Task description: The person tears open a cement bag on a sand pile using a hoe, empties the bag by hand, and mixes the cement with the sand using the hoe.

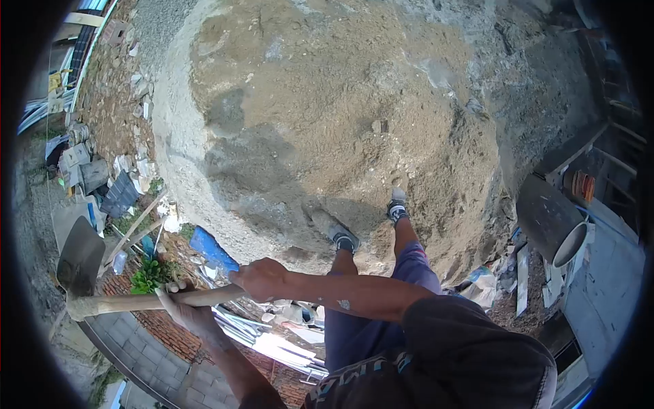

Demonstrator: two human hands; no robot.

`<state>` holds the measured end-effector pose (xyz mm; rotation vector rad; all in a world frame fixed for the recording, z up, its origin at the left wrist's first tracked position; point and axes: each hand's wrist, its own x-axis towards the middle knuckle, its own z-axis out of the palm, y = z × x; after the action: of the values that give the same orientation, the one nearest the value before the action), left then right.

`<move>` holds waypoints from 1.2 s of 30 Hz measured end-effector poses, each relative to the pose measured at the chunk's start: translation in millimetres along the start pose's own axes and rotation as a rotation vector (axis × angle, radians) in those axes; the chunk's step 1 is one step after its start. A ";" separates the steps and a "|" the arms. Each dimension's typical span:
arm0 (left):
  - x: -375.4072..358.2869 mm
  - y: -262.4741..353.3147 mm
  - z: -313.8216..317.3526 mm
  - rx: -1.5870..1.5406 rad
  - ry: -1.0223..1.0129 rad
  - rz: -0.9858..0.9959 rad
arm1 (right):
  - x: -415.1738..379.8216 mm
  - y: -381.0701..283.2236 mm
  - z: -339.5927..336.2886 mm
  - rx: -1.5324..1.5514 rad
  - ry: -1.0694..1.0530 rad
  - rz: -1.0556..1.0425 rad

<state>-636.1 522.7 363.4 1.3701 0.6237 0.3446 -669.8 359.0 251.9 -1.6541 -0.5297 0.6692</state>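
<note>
A hoe [157, 300] is held out to the left, its wooden handle roughly level and its broad dark metal blade [80, 255] at the far left end. My right hand [262, 279] is closed around the handle near its right end. Nearer the blade, my left hand [185, 310] grips the same handle from below, fingers partly hidden behind the wood. The blade is in the air, apart from the mound of sandy soil [327, 123]. My shoes [344, 238] stand on the near slope of that mound.
Rubble and scrap [85, 167] line the left side. A blue piece [211, 249] lies near my right hand. Behind me are bricks [160, 330] and white strips [272, 344]. At right stands a large dark barrel-like container [552, 221] beside a pale panel [610, 273].
</note>
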 end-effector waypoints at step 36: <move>-247.3 -346.1 331.1 -0.408 -0.271 -1.245 | -446.4 146.3 -311.6 -0.558 -0.031 0.986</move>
<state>-678.2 52.6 103.0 0.4436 0.9825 -0.6766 -785.2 -191.0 207.3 -2.4382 0.1563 1.3358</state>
